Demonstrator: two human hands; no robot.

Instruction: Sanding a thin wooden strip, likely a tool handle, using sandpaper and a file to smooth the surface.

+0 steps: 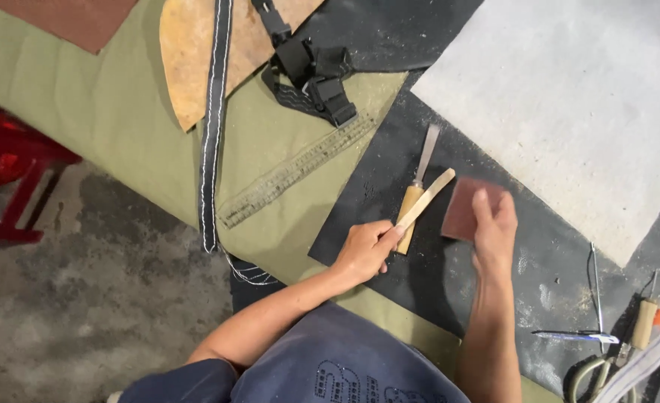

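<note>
Head view, looking straight down at a bench. Left hand (363, 250) pinched shut on a thin pale wooden strip (425, 200), fingers closed round its near end, far end angled up and away to the right. Right hand (494, 224) pressed flat on a small reddish-brown square of sandpaper (462, 211), fingers together over its right edge, sheet gripped rather than loose. Strip tip just beside the square's top left corner; touching or not, cannot tell.

Directly under the strip: a chisel-like tool (417, 186) with pale wooden handle and narrow metal blade, lying on a black mat (390, 186). Further out: a clear ruler (296, 170) on olive cloth (121, 104), a black strap with white stitching (212, 127) draped over the cloth's edge, black buckles (315, 75), a tan leather piece (188, 45), a large grey sheet (576, 97) to the upper right. At the lower right, a pen (573, 336), scissors (595, 366) and another small wooden-handled tool (645, 322). Red stool (9, 164) off to the left on the concrete floor.

Likely trouble: the thin strip snapping or bending if pushed hard while held only at one end; the small sheet sliding on the smooth mat; knuckles brushing the blade lying so close beneath the strip.

No boxes, trays or other containers in sight; everything lies loose on the bench.
</note>
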